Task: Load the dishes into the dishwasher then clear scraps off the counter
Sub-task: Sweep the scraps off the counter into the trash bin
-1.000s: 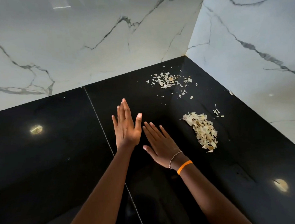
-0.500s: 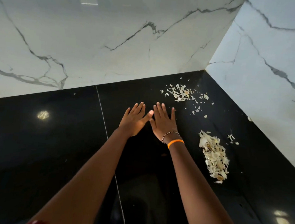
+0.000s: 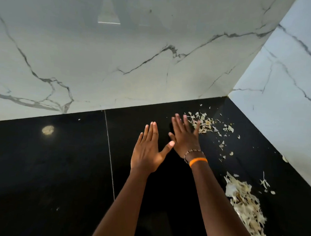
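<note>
Head view looking down into a corner of a glossy black worktop [image 3: 47,175] with white marble-look walls [image 3: 117,66] behind and to the right. Going left to right: there's a round light reflection [image 3: 47,130] on the far left of the worktop, then a thin seam [image 3: 109,151] running front to back.

Next is the left hand [image 3: 147,151], arm stretched forward, back of the hand up, fingers straight and close together, thumb sticking out to the right. Flat open grip, holding nothing. Its thumb tip sits right next to the right hand [image 3: 185,138], maybe touching, can't really tell. The right hand is also flat and open, fingers spread a bit and pointing away toward the corner, nothing held. It has a bead bracelet [image 3: 192,152] and an orange band [image 3: 197,161] on the wrist.

The right fingertips are right at the edge of the loose scraps [image 3: 207,123] scattered near the back corner. Further right and closer to the camera is a bigger heap of scraps [image 3: 246,205], well apart from both hands, with a few stray bits [image 3: 265,183] just beside it by the right wall.
</note>
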